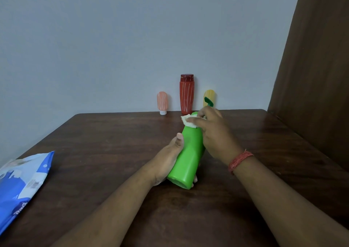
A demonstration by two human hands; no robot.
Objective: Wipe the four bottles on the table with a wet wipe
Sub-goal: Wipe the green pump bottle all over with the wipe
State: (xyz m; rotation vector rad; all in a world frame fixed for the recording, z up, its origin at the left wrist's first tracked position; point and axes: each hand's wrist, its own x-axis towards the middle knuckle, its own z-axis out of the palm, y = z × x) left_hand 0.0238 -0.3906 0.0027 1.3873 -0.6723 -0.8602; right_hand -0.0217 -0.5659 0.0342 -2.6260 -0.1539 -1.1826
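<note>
Four bottles in view, one in hand, three standing at the far edge of the dark brown wooden bench.

Lower left of frame: blue and white soft plastic wipes packet lying flat on the bench, partly cut off by the frame edge, well apart from both hands.

Upper centre, against the pale grey wall: small pink ribbed bottle with white cap, standing cap-down. Just right of it, tall red ribbed bottle with dark red cap, upright. Right again, small yellow bottle, its lower part hidden behind the green spout and the right hand.

Centre of frame: large bright green plastic bottle, tilted with its base toward the camera and its green spout pointing away and up. Left hand grips the lower body of the bottle from the left, thumb laid along the side, fingers curled underneath with tips showing at the base. Cannot tell whether the base touches the bench.

Right of that: right hand pinches a crumpled white wet wipe and presses it on the shoulder of the green bottle, just below the spout. Red thread wristband on the right wrist.

Far right of frame: brown wooden panel, upright beside the bench.
</note>
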